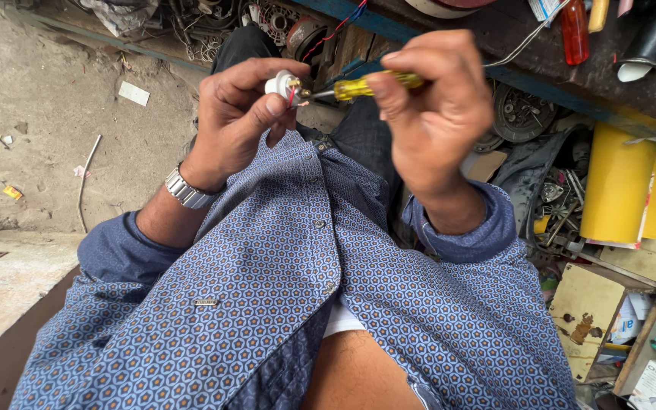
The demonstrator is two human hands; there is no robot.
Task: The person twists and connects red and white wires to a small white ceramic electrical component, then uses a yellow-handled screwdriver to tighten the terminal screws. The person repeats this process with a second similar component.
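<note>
Right hand (434,114) is pinching a yellow-handled screwdriver (370,86) between thumb and curled fingers, at about one o'clock in the view, with the shaft pointing toward nine o'clock into the part that the other hand is gripping. Left hand (233,114), wearing a metal watch (186,190) on the wrist, is sitting at about eleven o'clock and is closing thumb and fingers around a small white fitting (281,83), from which thin red wires (292,95) are poking out on the side facing the tool. Screwdriver tip and fitting are meeting just above the person's lap, near the top centre. Behind the hands, at twelve to two o'clock, a cluttered workbench (571,83) is carrying a red bottle (574,30), and below it at three o'clock a yellow can (616,186) is standing among scrap parts. Dusty floor (47,137) is lying at nine to ten o'clock. Judging by its size, the fitting is light and stiff, probably brittle plastic, and smooth enough to slip; it is best taken by its round body, clear of the thin wires, which look easy to bend or pull loose. The clear plastic handle is offering the firm grip on the tool.
</note>
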